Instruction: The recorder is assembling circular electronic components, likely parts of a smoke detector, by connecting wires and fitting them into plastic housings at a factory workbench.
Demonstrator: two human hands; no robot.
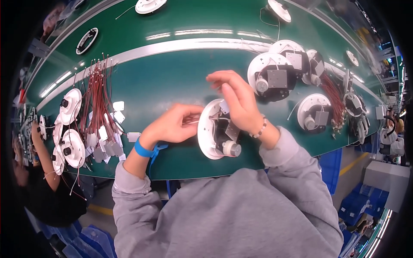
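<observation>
In front of me a white round housing (208, 134) is tilted on its edge on the bench, with a dark bracket, a grey metal plate (232, 130) and a small round motor (231, 148) on its inner side. My left hand (173, 123), with a blue band at the wrist, is closed at the housing's left rim; pale wire seems to run by its fingertips. Above the housing's upper right side is my right hand (237, 99), its fingers stretched out to the upper left and nothing seen in them. Its palm partly hides a white tag on the housing.
Left of me lie a bundle of red-brown wires (100, 90) with white tags and several white round housings (72, 148). Finished-looking units (275, 77) and another wire bundle (333, 96) are on the right. A green conveyor (193, 21) runs behind a metal rail. A co-worker's arm (45, 159) reaches in at far left.
</observation>
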